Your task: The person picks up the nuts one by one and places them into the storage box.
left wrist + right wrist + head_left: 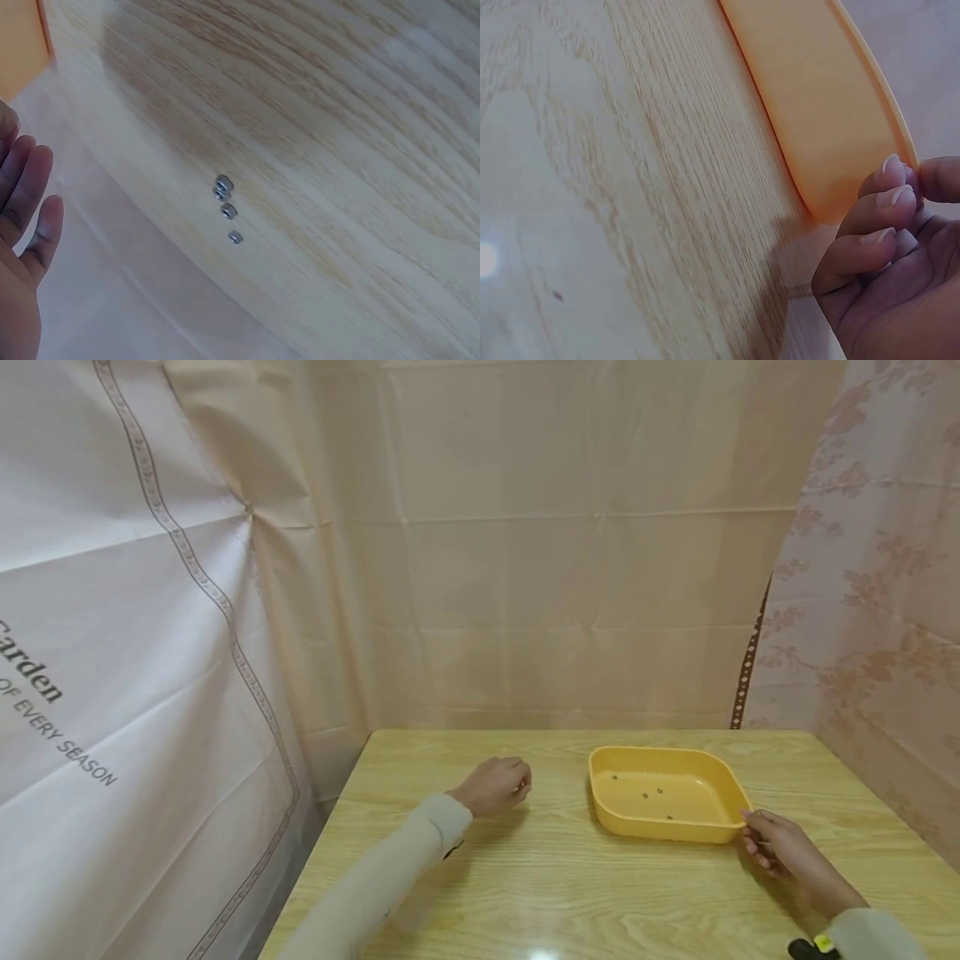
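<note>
A yellow plastic tray (660, 829) stands on the right half of the table, with several small nuts (660, 791) lying on its bottom. My right hand (780, 852) pinches the tray's near right corner; in the right wrist view thumb and fingertips (895, 196) meet at the rim. Over the table, left of the tray, my left hand (491, 785) hangs with bent fingers. Its thumb is out of the left wrist view, so whether it pinches anything is hidden. In that view several metal nuts (228, 211) lie in a short row on the table, apart from the fingers.
The wood-grain table (570, 893) reaches back to a beige cloth (570, 568). More cloth hangs at the left (150, 710) and a floral one (885, 610) at the right. A black and yellow item (813, 947) shows beside the right sleeve.
</note>
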### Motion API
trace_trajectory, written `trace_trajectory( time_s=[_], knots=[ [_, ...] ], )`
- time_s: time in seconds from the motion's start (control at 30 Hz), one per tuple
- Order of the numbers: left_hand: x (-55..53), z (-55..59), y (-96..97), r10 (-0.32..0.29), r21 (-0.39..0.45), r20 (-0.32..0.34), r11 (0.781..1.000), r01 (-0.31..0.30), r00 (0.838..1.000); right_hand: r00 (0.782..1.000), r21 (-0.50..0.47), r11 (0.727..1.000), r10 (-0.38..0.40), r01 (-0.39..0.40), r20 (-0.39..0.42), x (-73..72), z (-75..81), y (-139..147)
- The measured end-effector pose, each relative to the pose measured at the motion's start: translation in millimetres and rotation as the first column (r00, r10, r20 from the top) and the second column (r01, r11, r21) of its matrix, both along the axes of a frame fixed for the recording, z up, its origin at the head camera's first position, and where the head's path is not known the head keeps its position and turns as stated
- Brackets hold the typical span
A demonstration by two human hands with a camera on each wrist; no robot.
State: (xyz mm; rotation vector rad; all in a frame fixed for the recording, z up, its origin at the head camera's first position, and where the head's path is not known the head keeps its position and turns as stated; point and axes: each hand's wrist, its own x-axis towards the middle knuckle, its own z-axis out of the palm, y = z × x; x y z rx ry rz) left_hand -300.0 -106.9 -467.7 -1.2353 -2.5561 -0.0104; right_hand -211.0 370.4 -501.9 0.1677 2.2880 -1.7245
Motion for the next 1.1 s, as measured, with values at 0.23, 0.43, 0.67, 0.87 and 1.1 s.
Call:
trace_trajectory(
  time_s=[0.23, 0.43, 0.67, 0.87, 1.1],
  knots=[
    [0.0, 2.7, 9.2, 0.000, -0.017, -0.009, 1.000, 0.000, 1.000, 1.000, 0.029, 1.000, 0.001, -0.001, 0.002, -0.3, 2.9, -1],
    [-0.9, 3.9, 18.1, -0.005, -0.027, -0.002, 1.000, 0.005, 1.000, 1.000, 0.024, 1.000, 0.006, -0.006, -0.006, -0.1, 2.4, -1],
    [-1.0, 3.4, 27.2, -0.017, -0.021, 0.007, 1.000, 0.018, 1.000, 1.000, 0.020, 1.000, 0.006, -0.005, -0.022, 0.9, 0.8, -2],
    [-1.4, 6.6, 35.8, -0.041, -0.023, -0.004, 0.999, 0.041, 0.999, 1.000, 0.032, 0.999, -0.003, 0.003, -0.011, -0.5, -1.0, 0],
    [-4.3, 5.6, 44.7, -0.057, -0.013, -0.018, 0.998, 0.057, 0.998, 1.000, 0.021, 1.000, -0.015, 0.015, -0.011, -1.8, -2.6, 1]
  ],
)
